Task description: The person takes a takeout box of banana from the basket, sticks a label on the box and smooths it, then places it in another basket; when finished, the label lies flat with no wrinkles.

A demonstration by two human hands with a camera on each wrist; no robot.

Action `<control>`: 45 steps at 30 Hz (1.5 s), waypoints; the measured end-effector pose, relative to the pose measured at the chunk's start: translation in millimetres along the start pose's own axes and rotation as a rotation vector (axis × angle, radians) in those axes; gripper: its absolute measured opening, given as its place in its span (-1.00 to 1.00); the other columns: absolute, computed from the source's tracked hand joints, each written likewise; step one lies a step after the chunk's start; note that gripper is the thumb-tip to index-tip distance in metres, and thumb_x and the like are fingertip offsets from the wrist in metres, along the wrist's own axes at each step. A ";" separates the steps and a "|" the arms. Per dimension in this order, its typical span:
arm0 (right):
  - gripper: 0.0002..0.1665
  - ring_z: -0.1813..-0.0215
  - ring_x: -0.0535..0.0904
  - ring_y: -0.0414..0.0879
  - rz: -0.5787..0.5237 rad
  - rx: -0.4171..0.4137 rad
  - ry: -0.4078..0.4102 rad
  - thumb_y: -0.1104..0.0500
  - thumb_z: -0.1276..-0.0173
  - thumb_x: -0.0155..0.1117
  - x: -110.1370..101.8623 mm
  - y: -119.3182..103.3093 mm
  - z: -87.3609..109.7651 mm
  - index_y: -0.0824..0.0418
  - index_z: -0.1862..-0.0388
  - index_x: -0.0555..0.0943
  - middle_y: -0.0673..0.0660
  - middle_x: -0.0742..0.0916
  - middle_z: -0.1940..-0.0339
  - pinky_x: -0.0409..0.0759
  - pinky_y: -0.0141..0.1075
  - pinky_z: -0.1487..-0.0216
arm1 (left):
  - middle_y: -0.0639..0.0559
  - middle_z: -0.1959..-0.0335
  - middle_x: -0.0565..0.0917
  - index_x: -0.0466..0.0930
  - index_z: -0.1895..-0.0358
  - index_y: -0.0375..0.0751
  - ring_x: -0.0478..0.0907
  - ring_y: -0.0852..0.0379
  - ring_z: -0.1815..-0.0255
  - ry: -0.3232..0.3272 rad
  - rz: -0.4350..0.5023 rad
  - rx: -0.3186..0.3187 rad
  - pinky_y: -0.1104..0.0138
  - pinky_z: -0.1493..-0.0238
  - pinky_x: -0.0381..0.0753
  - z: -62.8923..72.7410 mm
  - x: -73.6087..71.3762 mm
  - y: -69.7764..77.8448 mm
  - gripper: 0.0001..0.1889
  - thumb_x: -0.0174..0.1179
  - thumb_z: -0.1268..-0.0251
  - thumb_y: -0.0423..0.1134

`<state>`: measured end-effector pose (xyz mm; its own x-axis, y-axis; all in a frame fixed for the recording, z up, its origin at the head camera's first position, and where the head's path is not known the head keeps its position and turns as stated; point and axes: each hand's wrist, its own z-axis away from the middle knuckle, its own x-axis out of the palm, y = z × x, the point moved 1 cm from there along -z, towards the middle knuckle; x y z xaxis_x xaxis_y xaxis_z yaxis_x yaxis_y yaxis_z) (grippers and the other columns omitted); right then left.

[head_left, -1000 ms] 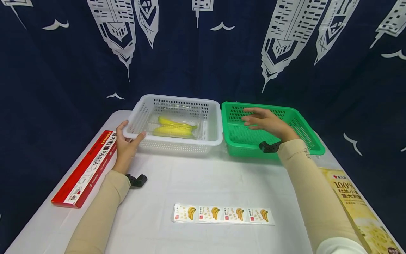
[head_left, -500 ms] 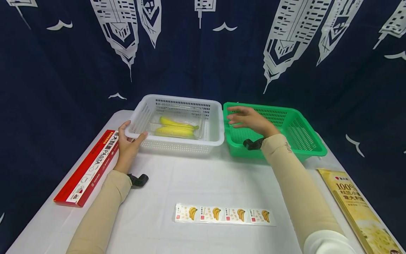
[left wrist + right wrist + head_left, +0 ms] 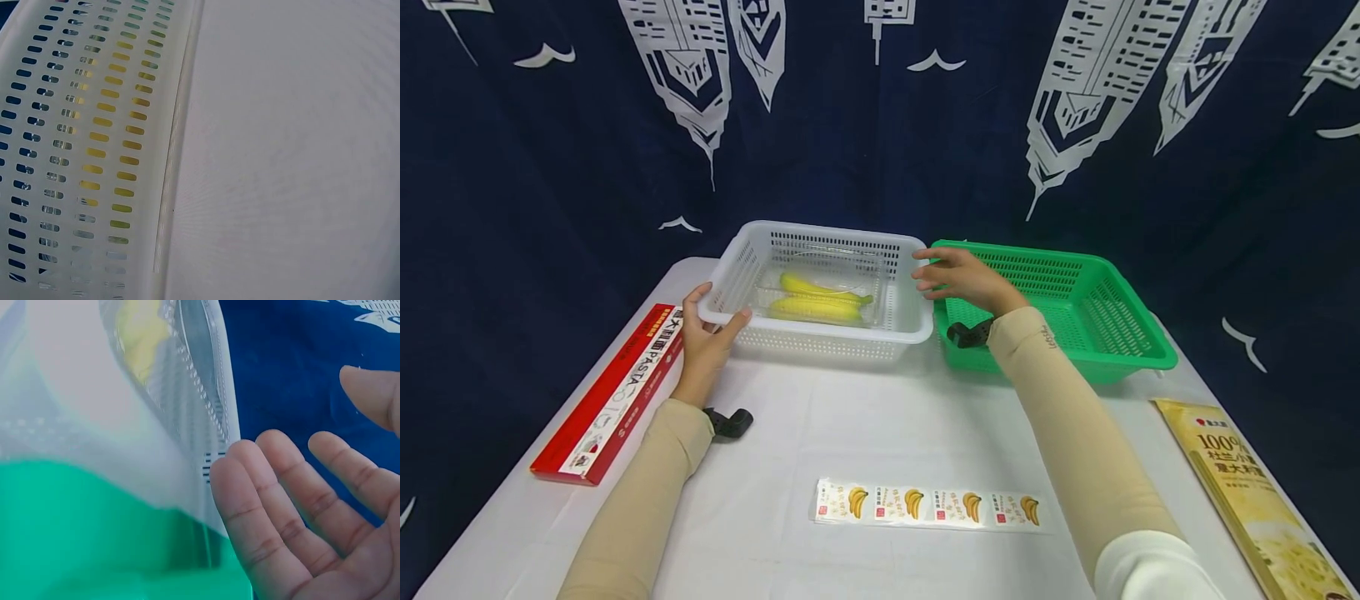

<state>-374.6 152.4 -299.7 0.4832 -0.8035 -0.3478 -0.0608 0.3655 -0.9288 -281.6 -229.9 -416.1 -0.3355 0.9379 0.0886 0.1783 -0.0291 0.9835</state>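
My left hand grips the near-left corner of a white plastic basket, thumb in front and fingers at its left side. Inside the basket is a clear plastic box holding a banana and a second long yellow piece, its kind unclear through the plastic. My right hand is above the left part of a green basket. Its fingers are relaxed and hold nothing, with the fingertips close to the white basket's right rim; whether they touch it I cannot tell.
On the left lies a red pasta box. A yellow pasta packet lies along the right edge. A strip of banana stickers rests on the white table in front. Behind hangs a dark blue curtain.
My right hand has moved left, from over the middle of the green basket to the white basket's right rim. My left hand keeps its grip on the white basket.
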 end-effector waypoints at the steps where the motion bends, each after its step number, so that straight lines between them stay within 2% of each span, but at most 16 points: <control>1: -0.34 -0.42 0.51 0.31 -0.010 0.005 0.003 0.23 -0.73 0.13 1.9 -0.3 -1.7 0.33 -0.70 0.26 0.43 0.52 -0.49 0.56 0.05 -0.49 | -0.07 -0.70 0.19 0.01 -0.71 0.02 0.21 -0.05 -0.70 -0.001 0.004 0.000 0.18 -0.66 0.29 0.0 0.2 0.1 -0.16 0.28 -0.54 -0.39; 7: -0.29 -0.39 0.52 0.23 -0.017 0.036 0.016 0.24 -0.72 0.13 14.3 -3.5 -12.0 0.35 -0.72 0.20 0.40 0.40 -0.61 0.54 0.03 -0.51 | -0.04 -0.71 0.18 0.00 -0.71 0.05 0.19 -0.02 -0.71 -0.017 0.004 0.000 0.20 -0.66 0.28 0.0 -0.1 0.3 -0.16 0.28 -0.56 -0.37; 14: -0.22 -0.62 0.36 0.34 -0.021 0.126 0.048 0.21 -0.72 0.15 32.2 -12.7 -23.5 0.27 -0.77 0.13 0.37 0.36 -0.68 0.45 0.03 -0.58 | -0.07 -0.71 0.20 0.01 -0.70 0.02 0.21 -0.03 -0.70 -0.019 0.015 0.006 0.20 -0.66 0.29 -1.1 -1.5 -2.4 -0.17 0.28 -0.55 -0.39; 21: -0.30 -0.63 0.36 0.28 -0.129 0.174 0.131 0.18 -0.72 0.16 44.3 -13.3 -37.2 0.18 -0.74 0.26 0.27 0.37 -0.70 0.45 0.03 -0.58 | -0.08 -0.70 0.20 0.01 -0.70 0.02 0.22 -0.03 -0.70 -0.021 0.013 0.008 0.21 -0.65 0.30 -1.3 -2.4 -2.4 -0.17 0.27 -0.55 -0.40; 25: -0.29 -0.69 0.24 0.31 -0.157 0.222 0.156 0.16 -0.71 0.16 50.5 -12.5 -46.5 0.16 -0.74 0.27 0.23 0.30 -0.75 0.37 0.04 -0.63 | -0.08 -0.70 0.21 0.02 -0.68 0.04 0.23 -0.03 -0.70 -0.022 0.012 0.011 0.22 -0.65 0.30 -1.4 -2.4 -2.8 -0.19 0.26 -0.56 -0.40; 30: -0.21 -0.76 0.02 0.39 -0.175 0.286 0.127 0.19 -0.68 0.19 59.0 -13.8 -56.8 0.12 -0.78 0.18 0.18 0.17 -0.81 0.15 0.18 -0.71 | -0.11 -0.70 0.22 0.03 -0.68 -0.02 0.23 -0.04 -0.69 -0.020 0.031 0.028 0.22 -0.65 0.29 -1.4 -1.1 -3.1 -0.20 0.26 -0.55 -0.43; 33: -0.16 -0.78 -0.04 0.34 -0.193 0.331 0.114 0.21 -0.67 0.20 61.8 -13.1 -62.0 0.06 -0.80 0.15 0.17 0.09 -0.83 0.17 0.23 -0.69 | -0.13 -0.69 0.22 0.02 -0.68 -0.07 0.24 -0.04 -0.69 -0.020 0.037 0.029 0.21 -0.65 0.29 -1.4 -0.6 -3.6 -0.19 0.27 -0.54 -0.45; 39: -0.11 -0.74 0.09 0.37 -0.233 0.402 0.070 0.22 -0.68 0.19 63.3 -12.5 -67.9 -0.07 -0.83 0.07 0.36 -0.04 -0.81 0.33 0.18 -0.63 | -0.11 -0.70 0.22 0.03 -0.68 -0.05 0.23 -0.04 -0.69 -0.021 0.034 0.017 0.20 -0.65 0.29 -1.0 -1.0 -2.7 -0.20 0.27 -0.54 -0.42; 41: -0.11 -0.72 0.13 0.41 -0.247 0.405 0.052 0.22 -0.69 0.17 64.5 -13.4 -68.8 -0.09 -0.84 0.06 0.41 -0.06 -0.80 0.33 0.19 -0.63 | -0.10 -0.70 0.22 0.04 -0.68 -0.03 0.23 -0.03 -0.69 -0.022 0.031 0.017 0.21 -0.65 0.29 -1.1 -1.5 -2.3 -0.20 0.26 -0.55 -0.42; 45: -0.11 -0.74 0.07 0.40 -0.242 0.380 0.012 0.25 -0.70 0.14 67.8 -16.1 -69.0 -0.09 -0.84 0.03 0.39 -0.08 -0.81 0.32 0.18 -0.64 | -0.09 -0.70 0.22 0.02 -0.68 -0.03 0.23 -0.02 -0.69 -0.030 0.014 0.022 0.21 -0.65 0.30 -1.4 -3.3 -2.1 -0.20 0.26 -0.56 -0.41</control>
<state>-401.2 59.6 -317.1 0.4337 -0.8916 -0.1299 0.3785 0.3112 -0.8717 -282.2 -233.5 -418.1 -0.3055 0.9472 0.0970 0.2033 -0.0347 0.9785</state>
